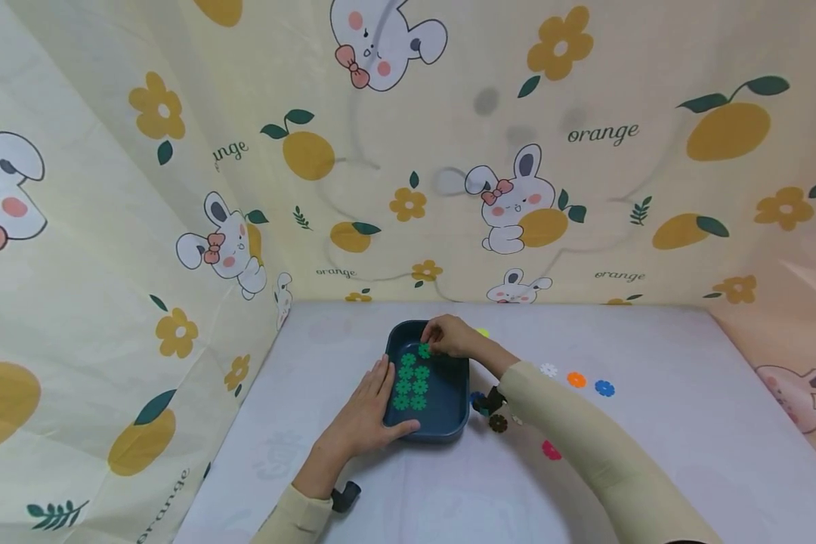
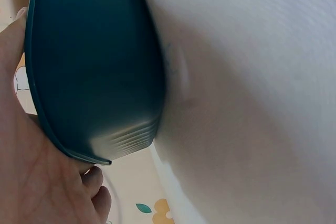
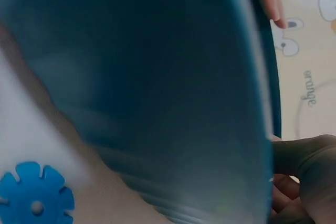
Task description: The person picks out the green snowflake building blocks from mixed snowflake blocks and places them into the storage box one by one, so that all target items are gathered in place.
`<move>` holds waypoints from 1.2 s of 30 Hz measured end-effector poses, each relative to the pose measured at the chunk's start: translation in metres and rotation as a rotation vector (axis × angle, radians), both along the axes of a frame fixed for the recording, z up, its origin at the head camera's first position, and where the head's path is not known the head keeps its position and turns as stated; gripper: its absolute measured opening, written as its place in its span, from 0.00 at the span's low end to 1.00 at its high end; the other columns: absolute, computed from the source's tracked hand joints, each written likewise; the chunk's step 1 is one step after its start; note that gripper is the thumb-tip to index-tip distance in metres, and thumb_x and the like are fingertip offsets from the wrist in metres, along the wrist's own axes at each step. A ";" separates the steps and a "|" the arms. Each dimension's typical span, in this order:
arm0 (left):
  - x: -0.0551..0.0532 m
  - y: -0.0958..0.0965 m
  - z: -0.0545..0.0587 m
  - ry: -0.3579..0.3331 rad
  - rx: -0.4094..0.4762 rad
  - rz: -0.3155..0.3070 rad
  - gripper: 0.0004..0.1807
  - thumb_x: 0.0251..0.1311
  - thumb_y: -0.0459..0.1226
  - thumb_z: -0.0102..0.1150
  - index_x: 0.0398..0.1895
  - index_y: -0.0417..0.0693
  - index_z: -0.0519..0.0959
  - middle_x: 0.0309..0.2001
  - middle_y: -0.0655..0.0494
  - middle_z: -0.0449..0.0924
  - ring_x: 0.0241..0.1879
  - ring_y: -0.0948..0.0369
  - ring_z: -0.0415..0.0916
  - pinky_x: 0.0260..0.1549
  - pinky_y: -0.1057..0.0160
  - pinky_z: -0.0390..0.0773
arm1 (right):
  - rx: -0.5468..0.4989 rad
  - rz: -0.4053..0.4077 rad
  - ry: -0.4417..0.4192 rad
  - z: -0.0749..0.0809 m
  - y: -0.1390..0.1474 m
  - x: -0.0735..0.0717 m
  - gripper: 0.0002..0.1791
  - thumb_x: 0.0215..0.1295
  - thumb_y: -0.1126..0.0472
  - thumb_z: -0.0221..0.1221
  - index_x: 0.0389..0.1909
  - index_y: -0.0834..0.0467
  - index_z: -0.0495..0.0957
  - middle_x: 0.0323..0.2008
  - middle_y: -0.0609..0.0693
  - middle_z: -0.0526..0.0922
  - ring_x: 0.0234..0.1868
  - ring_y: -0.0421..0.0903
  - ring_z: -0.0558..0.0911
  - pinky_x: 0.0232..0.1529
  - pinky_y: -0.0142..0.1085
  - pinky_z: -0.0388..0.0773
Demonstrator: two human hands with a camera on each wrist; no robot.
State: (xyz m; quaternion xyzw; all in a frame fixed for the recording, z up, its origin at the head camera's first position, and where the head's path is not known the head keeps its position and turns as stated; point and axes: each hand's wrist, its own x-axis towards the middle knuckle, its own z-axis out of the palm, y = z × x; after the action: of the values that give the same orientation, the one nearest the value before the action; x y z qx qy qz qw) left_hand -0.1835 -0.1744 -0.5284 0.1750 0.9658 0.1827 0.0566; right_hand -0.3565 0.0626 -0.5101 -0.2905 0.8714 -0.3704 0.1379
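A dark blue-green tray (image 1: 443, 408) stands on the table. Inside it, several green flower-shaped pieces (image 1: 406, 372) lie in two columns toward the left. My right hand (image 1: 452, 338) reaches over the far right rim and pinches a green flower-shaped piece (image 1: 425, 350) near the top of the right column; the fingertips partly cover it. At the near left corner, my left hand (image 1: 362, 417) rests against the tray, fingers straight along the left side and thumb over the near rim. Both wrist views mostly show the tray's outer wall, so the pinched piece is hidden there.
Right of the tray lie loose flower-shaped pieces: white (image 1: 548, 370), orange (image 1: 573, 381), blue (image 1: 605, 388), black (image 1: 498, 424) and red (image 1: 551, 451). A yellow one (image 1: 483, 332) sits behind the right wrist. A patterned curtain (image 1: 408, 151) borders the white table (image 1: 653, 453).
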 end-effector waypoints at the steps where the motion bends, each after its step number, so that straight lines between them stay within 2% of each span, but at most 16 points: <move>1: 0.000 0.000 0.000 -0.001 0.001 0.000 0.67 0.64 0.77 0.54 0.89 0.43 0.39 0.89 0.50 0.29 0.88 0.53 0.31 0.84 0.47 0.46 | 0.011 0.006 -0.001 -0.001 0.000 -0.002 0.07 0.67 0.73 0.67 0.44 0.62 0.87 0.35 0.51 0.85 0.33 0.44 0.82 0.37 0.35 0.85; 6: 0.000 0.000 -0.001 -0.003 0.004 0.002 0.68 0.64 0.77 0.53 0.89 0.43 0.39 0.89 0.51 0.29 0.88 0.53 0.31 0.84 0.47 0.46 | 0.056 0.039 0.018 -0.008 -0.003 -0.008 0.07 0.67 0.72 0.68 0.44 0.62 0.87 0.35 0.50 0.85 0.34 0.44 0.82 0.37 0.35 0.85; 14: 0.000 -0.001 0.000 0.001 0.016 -0.008 0.67 0.64 0.77 0.52 0.89 0.43 0.41 0.89 0.50 0.30 0.88 0.52 0.32 0.84 0.46 0.46 | 0.091 0.061 0.027 -0.004 -0.007 -0.005 0.08 0.66 0.73 0.69 0.44 0.64 0.87 0.35 0.52 0.85 0.35 0.45 0.82 0.38 0.36 0.85; 23: 0.000 0.000 -0.003 -0.003 -0.006 -0.005 0.68 0.64 0.78 0.51 0.89 0.44 0.38 0.89 0.52 0.27 0.87 0.55 0.29 0.84 0.49 0.44 | 0.146 0.044 0.015 -0.004 -0.009 -0.001 0.08 0.69 0.71 0.69 0.47 0.62 0.87 0.37 0.51 0.85 0.37 0.45 0.82 0.40 0.37 0.86; 30: 0.001 -0.001 -0.002 0.008 0.007 -0.011 0.68 0.64 0.78 0.51 0.89 0.42 0.40 0.89 0.51 0.29 0.87 0.54 0.30 0.84 0.48 0.44 | 0.210 0.031 0.066 -0.008 -0.012 -0.001 0.07 0.69 0.69 0.70 0.45 0.59 0.86 0.38 0.51 0.86 0.38 0.45 0.83 0.43 0.39 0.86; 36: 0.000 -0.001 -0.002 0.019 0.023 -0.010 0.66 0.66 0.74 0.56 0.88 0.41 0.41 0.89 0.49 0.30 0.88 0.52 0.32 0.84 0.46 0.46 | 0.177 0.042 0.070 -0.005 -0.011 0.001 0.07 0.70 0.69 0.69 0.47 0.60 0.86 0.39 0.51 0.86 0.39 0.45 0.83 0.44 0.39 0.86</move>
State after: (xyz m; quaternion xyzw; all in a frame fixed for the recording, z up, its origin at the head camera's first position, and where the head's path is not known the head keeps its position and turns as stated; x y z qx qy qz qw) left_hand -0.1830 -0.1755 -0.5303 0.1819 0.9633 0.1920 0.0464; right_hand -0.3555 0.0521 -0.5153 -0.3081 0.8988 -0.2784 0.1402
